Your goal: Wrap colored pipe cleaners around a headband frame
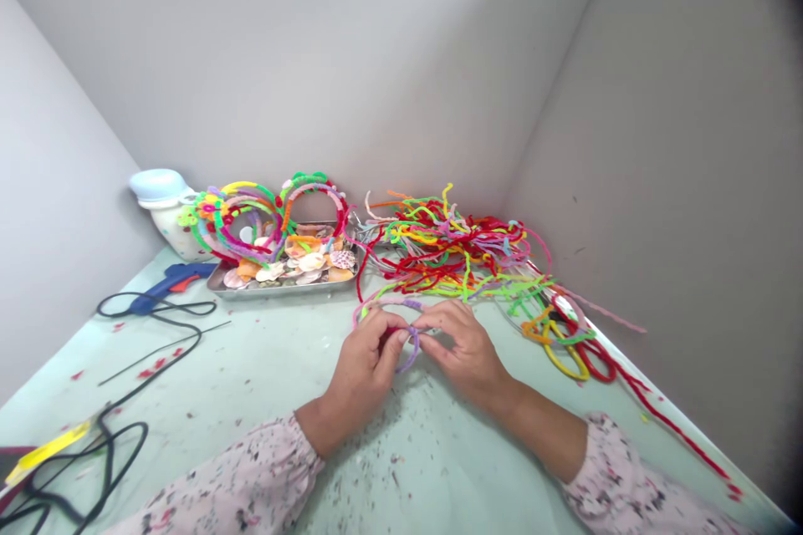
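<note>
Both hands meet over the middle of the table around a purple pipe cleaner (411,354), which hangs in a small loop between them. My left hand (367,359) is closed, pinching the purple pipe cleaner between thumb and forefinger. Opposite it, my right hand (467,351) also pinches, with its fingertips at the same purple loop. Just behind the fingers arcs a hoop (392,301) wrapped in pink, green and purple fuzzy strands. My hands hide its near part, so I cannot tell exactly how the loop joins it.
A metal tray (282,291) of seashells (307,263) and wrapped hoops (242,221) stands behind left. A tangled heap of pipe cleaners (452,242) lies behind right. Left are a blue glue gun (160,288), a black cord (179,326) and a lidded white container (172,221).
</note>
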### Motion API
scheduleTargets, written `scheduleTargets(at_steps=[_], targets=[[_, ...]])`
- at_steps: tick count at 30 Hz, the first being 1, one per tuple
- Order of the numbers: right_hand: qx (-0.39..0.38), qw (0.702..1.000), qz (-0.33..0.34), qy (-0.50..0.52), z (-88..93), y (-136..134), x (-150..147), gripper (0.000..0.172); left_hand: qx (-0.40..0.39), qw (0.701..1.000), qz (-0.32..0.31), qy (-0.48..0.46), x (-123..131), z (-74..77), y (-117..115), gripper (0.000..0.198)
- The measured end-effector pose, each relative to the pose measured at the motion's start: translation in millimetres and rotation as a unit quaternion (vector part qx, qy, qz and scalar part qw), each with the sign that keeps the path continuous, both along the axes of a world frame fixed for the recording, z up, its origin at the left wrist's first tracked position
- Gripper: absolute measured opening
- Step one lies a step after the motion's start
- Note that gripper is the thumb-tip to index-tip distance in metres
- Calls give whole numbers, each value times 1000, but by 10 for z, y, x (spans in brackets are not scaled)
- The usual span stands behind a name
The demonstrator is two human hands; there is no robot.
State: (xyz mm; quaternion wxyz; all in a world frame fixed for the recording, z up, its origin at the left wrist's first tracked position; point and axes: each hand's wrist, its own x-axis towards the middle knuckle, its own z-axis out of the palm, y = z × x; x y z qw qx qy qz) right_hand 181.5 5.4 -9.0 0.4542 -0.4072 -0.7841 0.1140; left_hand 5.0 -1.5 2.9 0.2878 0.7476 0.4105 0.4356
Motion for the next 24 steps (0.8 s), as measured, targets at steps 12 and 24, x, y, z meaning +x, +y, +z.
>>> scheduleTargets(at_steps=[12,24], targets=[[-1,1000,7,18,-14,-6,0,10,-6,1000,0,-1,-1,1,-9,13],[-6,999,18,33,-8,-13,-10,11,-3,1000,-6,1,3,15,15,13]])
